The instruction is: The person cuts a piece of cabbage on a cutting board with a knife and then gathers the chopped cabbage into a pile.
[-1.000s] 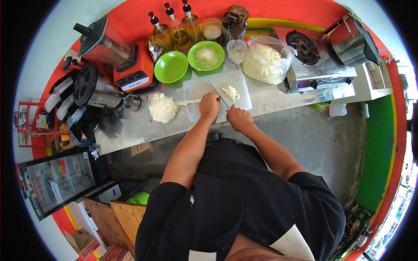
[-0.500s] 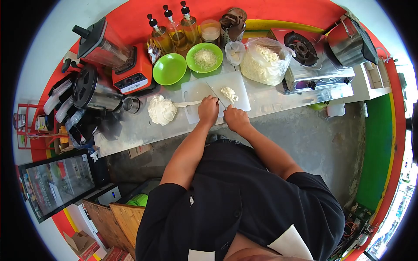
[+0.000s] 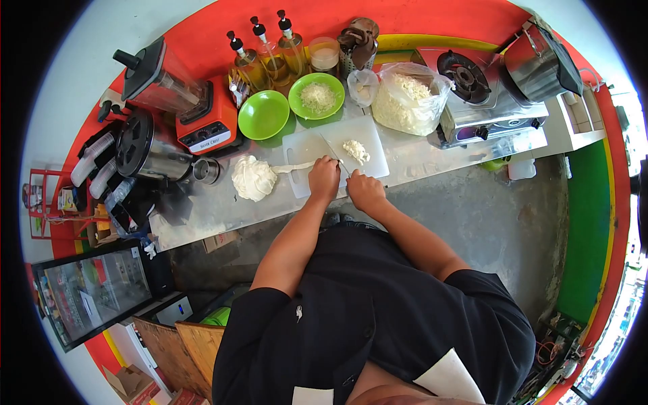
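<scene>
My left hand is closed around the near end of a pale strip that runs from a white, cloth-like bundle on the metal table. Closed on a knife's handle, my right hand is at the near edge of the white cutting board. The knife blade points up and left, just right of my left fingers. A small pile of chopped white pieces lies on the board, right of the blade.
Beyond the board stand two green bowls, one holding white shreds, and a plastic bag of white pieces. A gas stove with a pot is at right; a red blender and a steel jug are at left.
Both hands remain over the near part of the board with almost no movement. The whole view has shifted slightly.
</scene>
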Demonstrator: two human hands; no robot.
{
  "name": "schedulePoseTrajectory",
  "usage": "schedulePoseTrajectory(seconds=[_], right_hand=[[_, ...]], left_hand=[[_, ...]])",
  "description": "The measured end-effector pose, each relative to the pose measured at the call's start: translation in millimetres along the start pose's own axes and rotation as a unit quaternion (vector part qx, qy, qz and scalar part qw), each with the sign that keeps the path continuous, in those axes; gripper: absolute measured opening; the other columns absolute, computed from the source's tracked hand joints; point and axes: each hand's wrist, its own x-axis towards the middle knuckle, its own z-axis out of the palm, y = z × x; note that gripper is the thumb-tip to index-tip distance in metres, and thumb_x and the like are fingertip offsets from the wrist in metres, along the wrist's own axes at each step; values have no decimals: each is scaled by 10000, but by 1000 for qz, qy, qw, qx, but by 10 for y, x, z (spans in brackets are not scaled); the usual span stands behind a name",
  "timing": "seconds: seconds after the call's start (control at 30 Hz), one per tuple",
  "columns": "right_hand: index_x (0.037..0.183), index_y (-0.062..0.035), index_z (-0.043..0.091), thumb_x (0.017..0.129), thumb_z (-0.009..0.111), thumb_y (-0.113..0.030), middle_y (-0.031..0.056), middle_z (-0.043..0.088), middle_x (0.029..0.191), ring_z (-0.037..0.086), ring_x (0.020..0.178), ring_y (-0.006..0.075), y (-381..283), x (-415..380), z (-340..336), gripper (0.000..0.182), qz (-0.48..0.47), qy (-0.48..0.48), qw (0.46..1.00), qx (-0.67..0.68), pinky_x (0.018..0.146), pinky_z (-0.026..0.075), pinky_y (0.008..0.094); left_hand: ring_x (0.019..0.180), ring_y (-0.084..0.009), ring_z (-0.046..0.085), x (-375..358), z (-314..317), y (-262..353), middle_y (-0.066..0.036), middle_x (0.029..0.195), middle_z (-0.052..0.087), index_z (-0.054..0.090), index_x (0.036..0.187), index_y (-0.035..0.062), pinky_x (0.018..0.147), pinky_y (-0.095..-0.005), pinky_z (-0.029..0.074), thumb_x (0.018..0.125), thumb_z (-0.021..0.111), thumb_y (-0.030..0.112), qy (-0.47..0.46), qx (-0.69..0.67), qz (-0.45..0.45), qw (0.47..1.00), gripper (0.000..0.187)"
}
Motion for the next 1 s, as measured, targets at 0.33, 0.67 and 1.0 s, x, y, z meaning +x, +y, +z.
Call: schedulePoseTrajectory(seconds=[0.33,0.67,1.0], right_hand=[[1025,3,527,1055,495,-336,202,729,832,739,802,383,17,145,55,341,-14,19,1000,0,723,594,464],[1009,4,522,1048,510,-327,224,724,837,739,813,393,3,135,128,334,-3,17,1000,10,713,594,480],[1004,6,525,1044,518,-306,223,726,854,739,832,393,-45,170,133,314,5,13,1000,25,743,595,462]], left_hand=[[932,-341,651,21,5,14,-104,924,655,705,864,68,783,-469,537,876,631,142,20,-26,-26,999,106],[924,-348,648,-12,-58,37,-113,907,636,704,830,55,786,-473,535,862,629,131,13,-34,-20,999,112],[915,-379,637,-18,-20,21,-151,921,647,695,842,36,785,-492,519,872,614,113,45,-72,-33,996,115]])
